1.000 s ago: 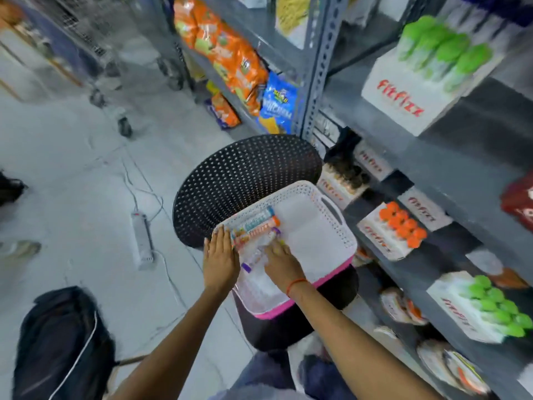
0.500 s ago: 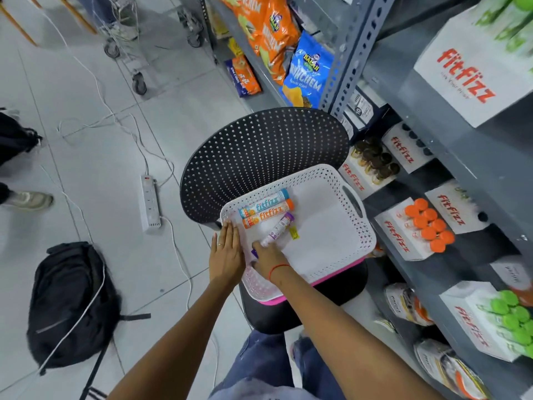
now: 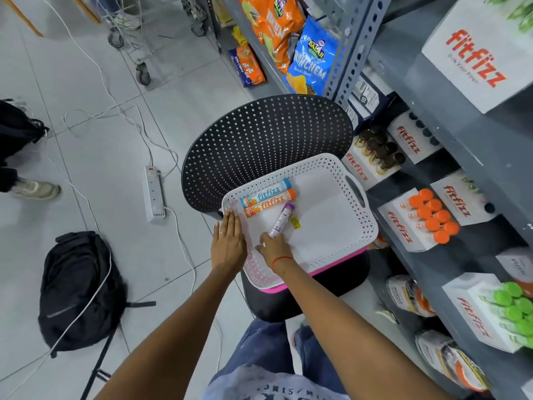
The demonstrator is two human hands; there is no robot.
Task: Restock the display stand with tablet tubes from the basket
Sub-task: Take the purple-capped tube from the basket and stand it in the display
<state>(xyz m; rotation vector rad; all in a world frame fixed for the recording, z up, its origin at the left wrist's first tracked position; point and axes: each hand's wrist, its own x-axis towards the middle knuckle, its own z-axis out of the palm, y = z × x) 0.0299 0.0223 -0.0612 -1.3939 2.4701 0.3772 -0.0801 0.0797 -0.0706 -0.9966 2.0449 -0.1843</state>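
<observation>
right hand (image 3: 274, 249) gripping purple tube (image 3: 281, 220) (in basket (image 3: 357, 226))

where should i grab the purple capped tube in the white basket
Pinch the purple-capped white tablet tube around its bare middle, coming from above. It lies flat and slanted on the floor of the white perforated plastic basket, apart from the other tubes, its lower end by the right hand.
</observation>
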